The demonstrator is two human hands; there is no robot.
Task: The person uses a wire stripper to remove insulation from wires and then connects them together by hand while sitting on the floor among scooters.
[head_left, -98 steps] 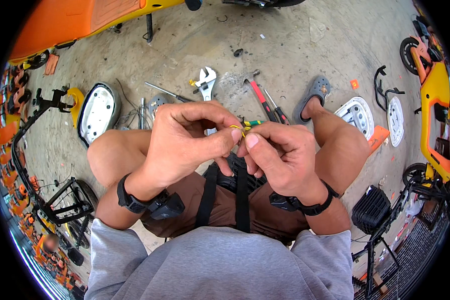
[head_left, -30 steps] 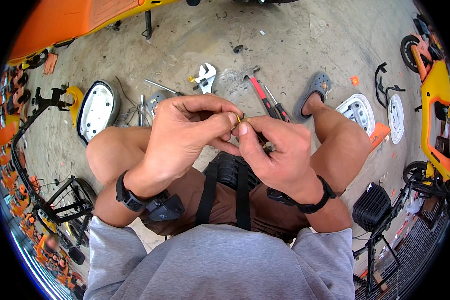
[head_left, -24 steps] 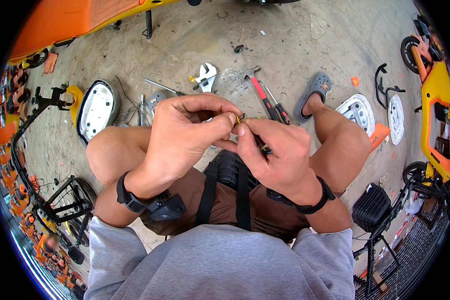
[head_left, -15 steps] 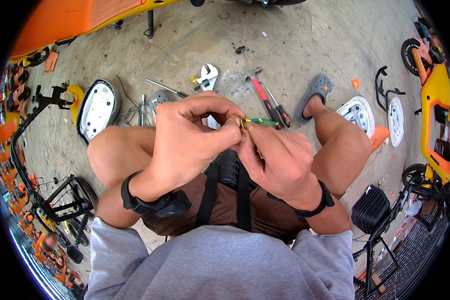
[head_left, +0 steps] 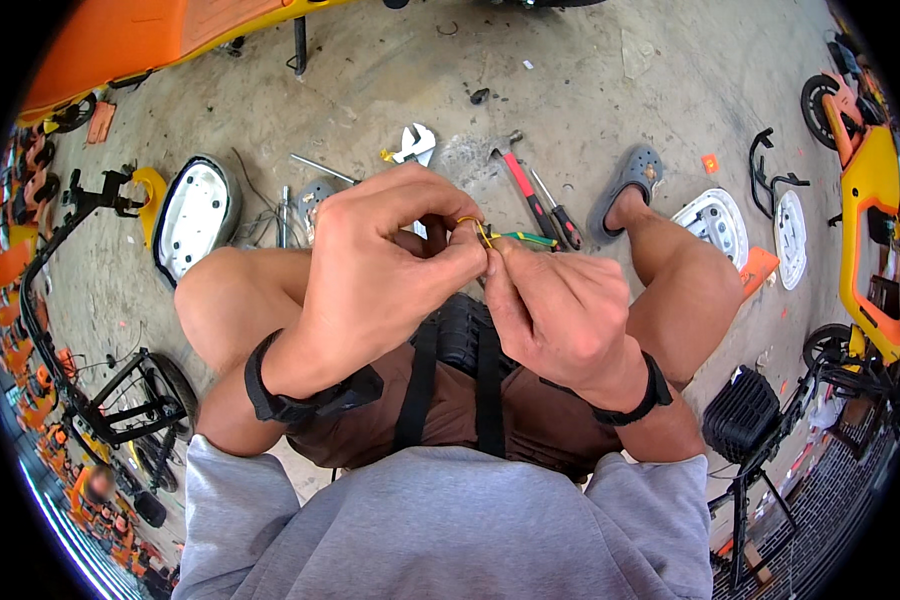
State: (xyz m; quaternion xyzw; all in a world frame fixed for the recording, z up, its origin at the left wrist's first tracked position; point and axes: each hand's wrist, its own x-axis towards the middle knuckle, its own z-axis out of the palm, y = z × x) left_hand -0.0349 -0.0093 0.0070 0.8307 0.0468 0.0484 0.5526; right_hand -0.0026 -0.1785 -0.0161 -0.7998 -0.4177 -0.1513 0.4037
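A thin yellow wire (head_left: 467, 219) runs between my two hands in front of my lap, making a small loop near the fingertips. My left hand (head_left: 395, 245) pinches it between thumb and forefinger, the other fingers curled. Touching those fingertips, my right hand (head_left: 560, 300) is closed in a pinch on the same wire. The spot where they meet is partly hidden by my fingers. Just beyond my right hand is a green and yellow handled tool (head_left: 530, 239), probably pliers, its head hidden by the fingers.
On the floor ahead lie an adjustable wrench (head_left: 415, 145), a red-handled hammer (head_left: 520, 180) and screwdrivers, one at right (head_left: 560, 212). White-lined seat shells (head_left: 198, 212) sit at both sides. An orange and yellow vehicle body (head_left: 170, 40) stands far left; a black frame (head_left: 70, 375) is nearer left.
Both hands have risen slightly. The yellow wire's loop shows more clearly above the fingertips, and its end below my right fingers is no longer visible.
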